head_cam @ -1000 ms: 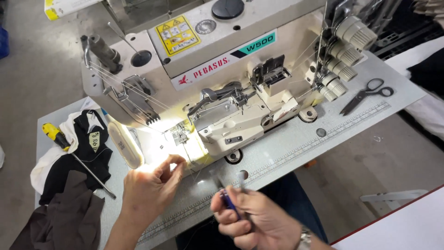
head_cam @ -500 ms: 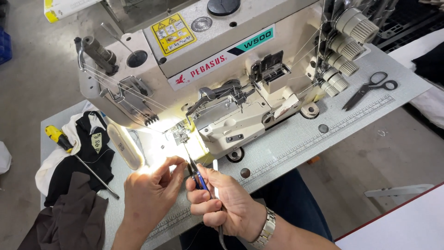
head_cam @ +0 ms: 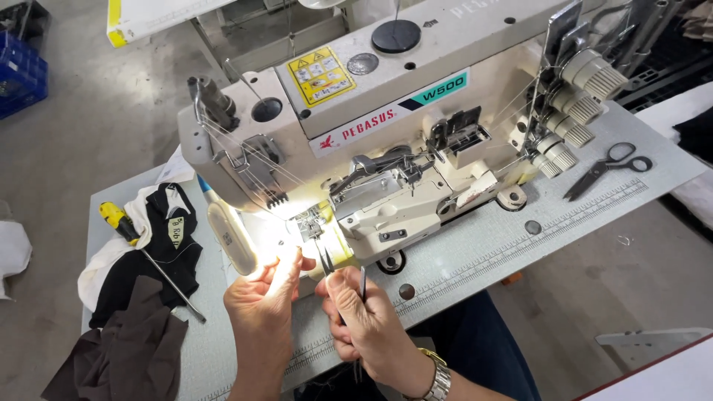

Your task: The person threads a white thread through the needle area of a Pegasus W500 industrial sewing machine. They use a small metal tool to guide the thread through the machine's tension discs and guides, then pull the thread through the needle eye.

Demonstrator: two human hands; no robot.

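A cream industrial sewing machine (head_cam: 386,111) stands on a grey table (head_cam: 594,215). Its needle area (head_cam: 310,226) is lit by a small lamp. My right hand (head_cam: 365,321) grips thin metal tweezers (head_cam: 327,261) whose tips point up at the needles; a second dark, thin tool (head_cam: 362,282) sticks up from the same fist. My left hand (head_cam: 264,293) sits just left of the tweezers under the lamp, thumb and forefinger pinched together, apparently on a fine thread that is too thin to make out.
Black scissors (head_cam: 605,169) lie at the table's right end. A yellow-handled screwdriver (head_cam: 141,249) rests on black and white cloth pieces (head_cam: 141,297) at the left. Thread tension knobs (head_cam: 575,111) stick out on the machine's right. A blue crate (head_cam: 22,67) stands on the floor.
My right hand has moved up and left from the table's front edge to the needle area, bringing the tweezers beside my left hand. The left hand has stayed under the lamp.
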